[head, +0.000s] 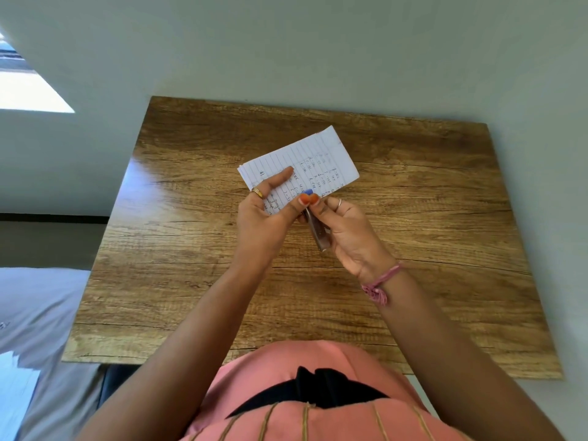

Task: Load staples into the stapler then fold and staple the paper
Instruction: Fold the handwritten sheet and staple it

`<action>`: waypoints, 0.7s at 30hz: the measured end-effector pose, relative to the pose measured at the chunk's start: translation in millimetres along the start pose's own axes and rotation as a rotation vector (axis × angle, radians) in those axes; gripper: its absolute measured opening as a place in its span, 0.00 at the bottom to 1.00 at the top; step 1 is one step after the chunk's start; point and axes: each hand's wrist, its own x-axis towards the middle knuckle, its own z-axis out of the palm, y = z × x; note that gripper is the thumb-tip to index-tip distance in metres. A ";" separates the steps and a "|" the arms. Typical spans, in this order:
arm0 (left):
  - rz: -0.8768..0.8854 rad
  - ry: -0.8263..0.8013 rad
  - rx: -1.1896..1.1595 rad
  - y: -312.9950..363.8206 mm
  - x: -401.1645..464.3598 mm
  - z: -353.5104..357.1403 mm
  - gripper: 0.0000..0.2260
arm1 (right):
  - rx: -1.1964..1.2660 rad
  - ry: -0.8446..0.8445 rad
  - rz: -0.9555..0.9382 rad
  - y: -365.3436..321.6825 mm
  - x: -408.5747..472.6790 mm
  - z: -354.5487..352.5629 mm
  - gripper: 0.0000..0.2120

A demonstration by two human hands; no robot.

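Head view, looking down on a wooden table [413, 218]. I see both hands raised above its middle, working together. The left hand [264, 218] holds a folded sheet of lined paper [315, 157] with handwriting on it; forefinger lies straight across the top face, thumb pinches the near edge. Grip there is closed on the paper. The right hand [346, 230] is wrapped around a small stapler [316, 232], dark metal body with a blue tip, its nose set at the paper's near edge just beside the left thumb. Grip closed on the stapler. I cannot tell whether the stapler's mouth is over the paper. Ring on a left finger; pink thread band [380, 283] on the right wrist.
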 end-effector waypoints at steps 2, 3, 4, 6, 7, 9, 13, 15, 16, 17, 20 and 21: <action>-0.011 0.020 -0.010 -0.1 0.1 0.2 0.18 | -0.020 0.048 -0.016 2.4 0.2 2.8 0.10; -0.010 0.026 -0.011 0.3 -0.2 0.7 0.17 | -0.022 0.057 -0.028 2.7 0.0 4.3 0.11; -0.009 0.029 -0.015 0.7 -0.3 0.9 0.17 | -0.020 0.061 -0.037 2.3 -0.2 5.8 0.12; -0.020 0.021 -0.039 2.6 0.1 0.4 0.17 | -0.020 0.070 -0.034 1.1 0.1 7.4 0.11; -0.033 0.006 -0.046 3.7 1.3 -0.7 0.17 | -0.029 0.073 -0.029 0.3 0.3 7.4 0.09; -0.067 -0.047 -0.024 6.6 5.0 -4.9 0.18 | -0.047 0.070 -0.019 -0.2 1.7 6.2 0.07; -0.133 -0.193 -0.044 11.8 11.8 -18.5 0.14 | -0.023 0.015 0.017 -3.4 2.6 1.6 0.08; -0.136 -0.218 -0.066 11.4 14.1 -25.1 0.13 | -0.002 -0.026 0.032 -5.2 3.4 -1.8 0.09; -0.126 -0.204 -0.053 10.6 15.5 -28.4 0.13 | 0.011 -0.042 0.041 -5.7 3.7 -3.7 0.09; -0.115 -0.179 -0.036 10.0 16.9 -31.6 0.13 | 0.021 -0.058 0.046 -5.9 4.0 -5.8 0.09; -0.089 -0.106 0.019 8.0 21.4 -40.0 0.13 | 0.008 -0.101 0.050 -7.0 2.4 -10.2 0.09; -0.080 -0.091 0.033 7.5 22.3 -41.7 0.13 | -0.005 -0.107 0.050 -6.9 2.1 -11.7 0.09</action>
